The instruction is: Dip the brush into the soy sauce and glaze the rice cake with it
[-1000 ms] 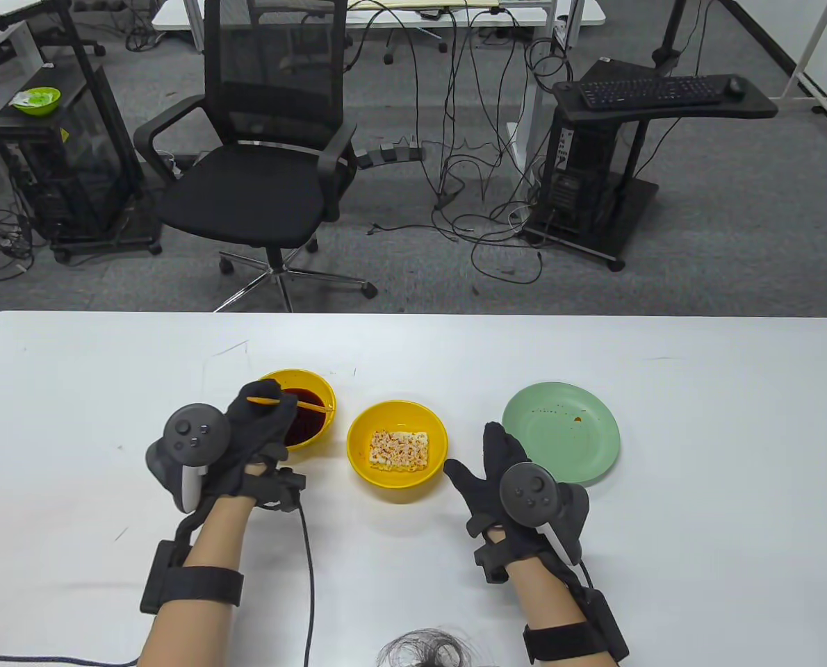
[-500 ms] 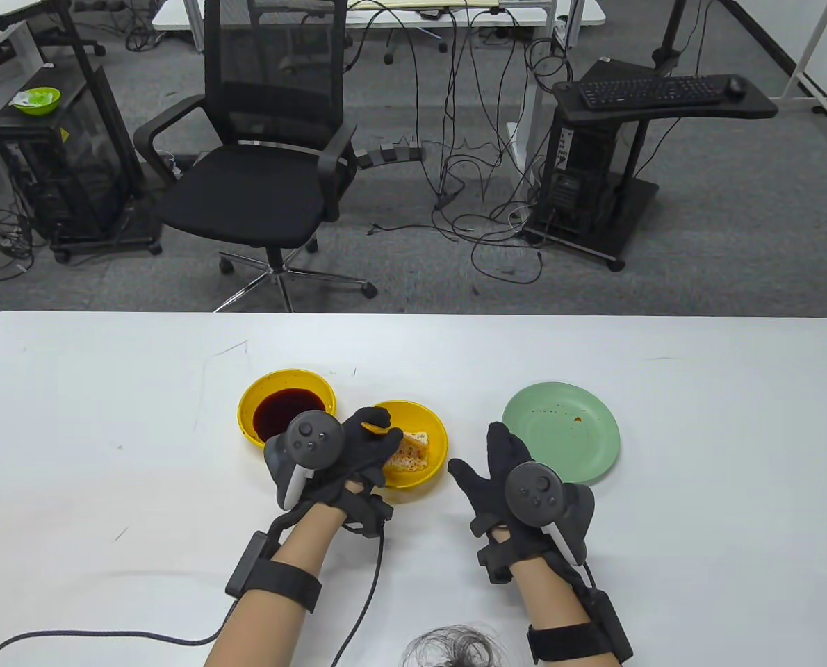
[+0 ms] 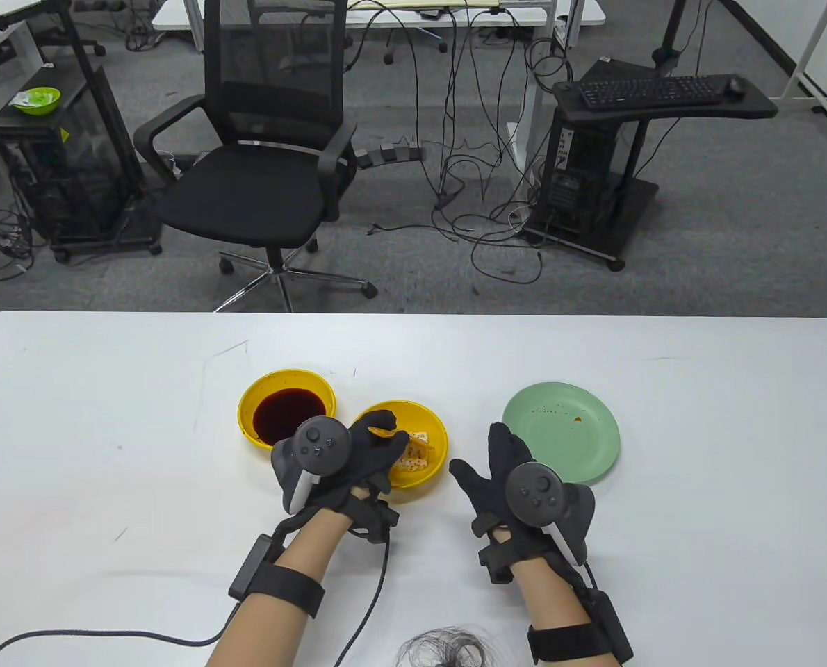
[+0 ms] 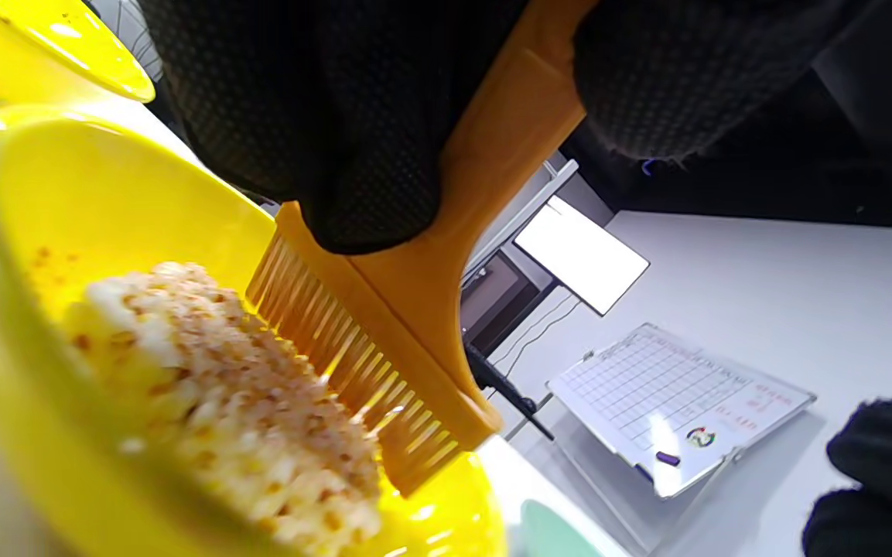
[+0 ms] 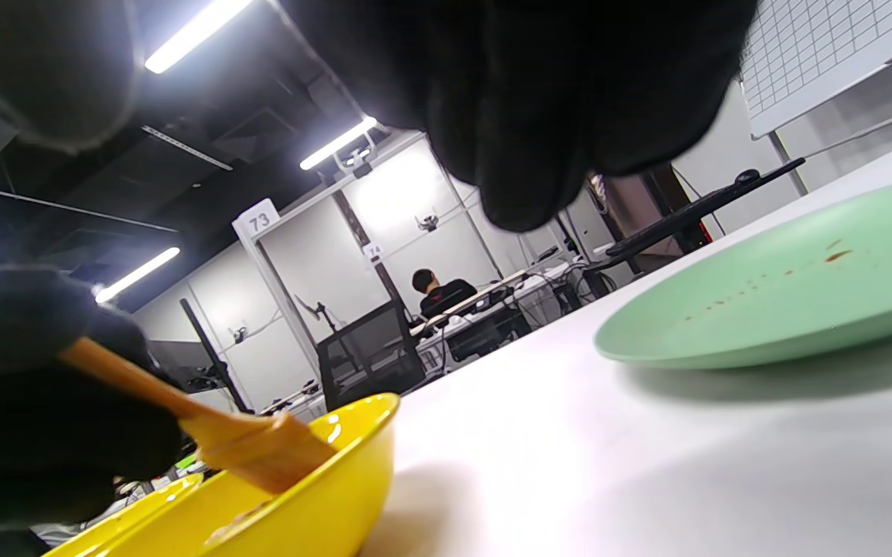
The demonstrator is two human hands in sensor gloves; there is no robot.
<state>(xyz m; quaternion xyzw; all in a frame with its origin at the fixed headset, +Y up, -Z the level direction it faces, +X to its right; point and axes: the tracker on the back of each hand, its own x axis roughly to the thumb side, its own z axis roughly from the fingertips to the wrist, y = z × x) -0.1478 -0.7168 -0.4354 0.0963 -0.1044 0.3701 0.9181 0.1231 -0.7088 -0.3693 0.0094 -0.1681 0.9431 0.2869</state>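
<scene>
A green plate (image 3: pixel 561 431) lies on the white worktop (image 3: pixel 698 528); beyond the worktop's far edge stands a black office chair (image 3: pixel 260 160).

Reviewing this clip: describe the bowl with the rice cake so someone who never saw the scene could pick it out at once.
On the white table three dishes sit in a row: a yellow bowl of dark soy sauce, a second yellow bowl and a green plate. The middle one is it. The left hand holds an orange brush over it, and only it holds a pale rice cake.
</scene>
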